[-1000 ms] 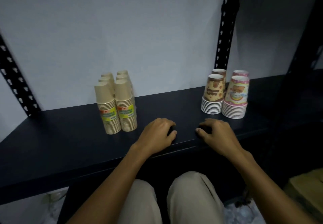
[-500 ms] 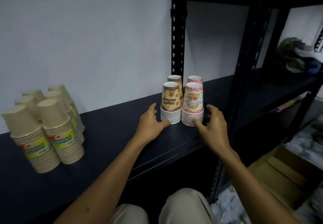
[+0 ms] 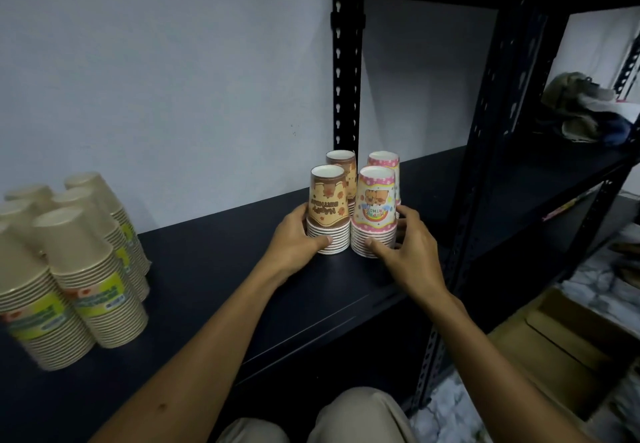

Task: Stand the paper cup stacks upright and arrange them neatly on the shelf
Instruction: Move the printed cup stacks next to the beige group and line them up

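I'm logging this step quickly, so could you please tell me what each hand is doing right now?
Left hand: fingers curled round the brown birthday cup stack, holding it.
Right hand: fingers curled round the pink birthday cup stack, holding it.

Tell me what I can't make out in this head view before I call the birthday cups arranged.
- Rear brown stack and rear pink stack: lower parts hidden by the front brown stack and front pink stack.
- Right hand: fingertips hidden behind the pink stacks.
- Plain kraft stacks: leftmost cut off by the frame edge; label print blurred.
- Bundle on the far right shelf: too dim to identify.
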{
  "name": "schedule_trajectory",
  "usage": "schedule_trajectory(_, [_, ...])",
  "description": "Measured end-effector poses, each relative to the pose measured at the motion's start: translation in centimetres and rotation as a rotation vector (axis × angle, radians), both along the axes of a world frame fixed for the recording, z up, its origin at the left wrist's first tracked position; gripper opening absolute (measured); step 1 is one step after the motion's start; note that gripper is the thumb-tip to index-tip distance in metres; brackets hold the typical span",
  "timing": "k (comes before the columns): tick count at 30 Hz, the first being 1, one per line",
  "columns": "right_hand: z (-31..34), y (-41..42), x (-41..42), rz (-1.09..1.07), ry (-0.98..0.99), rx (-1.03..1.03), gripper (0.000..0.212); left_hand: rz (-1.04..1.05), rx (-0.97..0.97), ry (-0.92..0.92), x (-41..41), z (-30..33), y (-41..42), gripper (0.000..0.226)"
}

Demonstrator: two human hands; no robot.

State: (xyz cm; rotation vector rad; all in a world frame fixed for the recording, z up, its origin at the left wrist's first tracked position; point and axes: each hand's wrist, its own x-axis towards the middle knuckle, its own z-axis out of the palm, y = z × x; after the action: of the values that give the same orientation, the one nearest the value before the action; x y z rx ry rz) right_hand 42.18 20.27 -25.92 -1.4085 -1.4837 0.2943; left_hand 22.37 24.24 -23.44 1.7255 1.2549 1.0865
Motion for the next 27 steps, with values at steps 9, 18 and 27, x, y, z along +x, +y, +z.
schedule_trajectory(9, [1.1,1.1,-4.4,0.295,0.049,-0.043,0.064,0.304,0.000,0.003,-4.9,-0.3,-2.4,0.068])
schedule_trajectory(18, [1.5,4.6,-11.7,0.591,0.029,-0.142,0.065,0.694,0.004,0.041,-10.2,-0.6,-4.8,0.059])
schedule_trajectory(27, [1.8,8.7,-15.3,0.792,0.103,-0.244,0.067,0.975,-0.002,0.086,-11.3,-0.6,-4.0,0.052])
